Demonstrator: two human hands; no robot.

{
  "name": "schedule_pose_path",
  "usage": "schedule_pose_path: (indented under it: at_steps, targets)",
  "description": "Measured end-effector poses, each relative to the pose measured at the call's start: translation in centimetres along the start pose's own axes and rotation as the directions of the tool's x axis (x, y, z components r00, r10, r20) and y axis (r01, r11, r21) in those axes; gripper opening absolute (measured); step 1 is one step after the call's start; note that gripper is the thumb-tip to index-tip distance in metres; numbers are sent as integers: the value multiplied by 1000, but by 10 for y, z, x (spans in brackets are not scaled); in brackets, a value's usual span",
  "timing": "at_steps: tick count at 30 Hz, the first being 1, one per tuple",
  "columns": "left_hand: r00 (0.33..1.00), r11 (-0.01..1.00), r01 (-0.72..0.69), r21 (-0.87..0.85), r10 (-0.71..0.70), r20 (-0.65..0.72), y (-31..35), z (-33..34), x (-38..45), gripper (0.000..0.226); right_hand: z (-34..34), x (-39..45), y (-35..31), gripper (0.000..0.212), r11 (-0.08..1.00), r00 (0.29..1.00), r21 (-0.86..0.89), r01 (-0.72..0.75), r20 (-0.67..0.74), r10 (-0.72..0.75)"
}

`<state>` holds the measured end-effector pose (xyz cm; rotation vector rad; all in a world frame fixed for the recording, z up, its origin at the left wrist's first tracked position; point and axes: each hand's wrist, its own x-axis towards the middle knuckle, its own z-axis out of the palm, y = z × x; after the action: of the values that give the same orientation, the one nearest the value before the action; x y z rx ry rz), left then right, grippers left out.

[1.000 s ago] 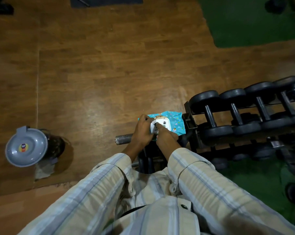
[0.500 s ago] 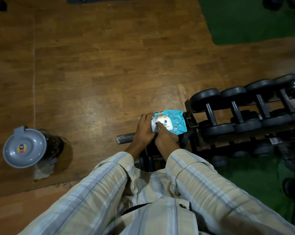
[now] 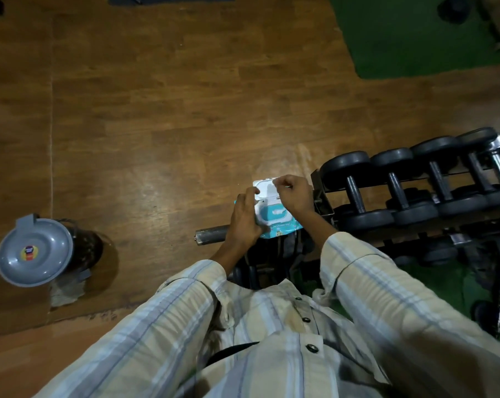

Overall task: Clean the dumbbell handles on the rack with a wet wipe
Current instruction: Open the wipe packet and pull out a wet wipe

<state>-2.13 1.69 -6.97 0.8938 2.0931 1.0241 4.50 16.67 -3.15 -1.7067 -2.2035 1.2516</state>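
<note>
A blue wet wipe pack [image 3: 274, 214] rests on the end of the dumbbell rack, its white flip lid [image 3: 264, 188] standing open. My left hand [image 3: 244, 216] grips the pack's left side. Over the lid and the pack's right part, my right hand [image 3: 294, 193] has its fingers curled at the lid's far edge. Several black dumbbells [image 3: 355, 191] lie in a row on the rack [image 3: 323, 196] to the right, their metal handles facing up.
A grey bin lid [image 3: 32, 252] sits on a dark bin at the left on the wooden floor. A steel bar end [image 3: 211, 234] sticks out below my left hand. Green mats lie at the top right and bottom right.
The pack's white lid was shut and is now flipped open. My right hand moved from the lid's front to its far edge.
</note>
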Motion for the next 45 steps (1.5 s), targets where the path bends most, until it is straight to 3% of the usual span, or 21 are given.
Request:
schedule_pose_path:
  at_steps: [4,6,14,21,29,33,38,42,45]
  targets:
    - [998,996,-46,74,42,51,1,0,1,92,-22,-13,8,17,945,970,-228,233,131,-207]
    - [998,994,-36,99,30,57,3,1,3,92,-28,-24,12,16,899,959,-337,280,143,-245]
    - [999,992,-28,125,24,33,6,2,2,93,-28,-40,30,22,812,956,-504,294,170,-241]
    - [1000,991,-9,131,7,19,11,2,0,87,-21,-35,31,13,726,938,-593,347,203,-282]
    - [999,984,-10,178,4,36,16,2,-2,86,-15,-36,33,10,716,954,-631,297,158,-256]
    - [1000,990,-7,140,8,-6,19,1,-6,82,-15,-35,32,14,824,971,-515,238,141,-192]
    - [994,993,8,120,6,-113,24,3,-8,71,-13,-32,40,17,954,970,-187,233,111,-215]
    - [992,990,20,142,-2,-125,28,7,-8,67,-14,-32,42,15,992,986,34,125,109,-128]
    - [992,983,30,179,-7,-125,32,9,-9,65,-16,-30,45,26,985,996,172,0,92,-16]
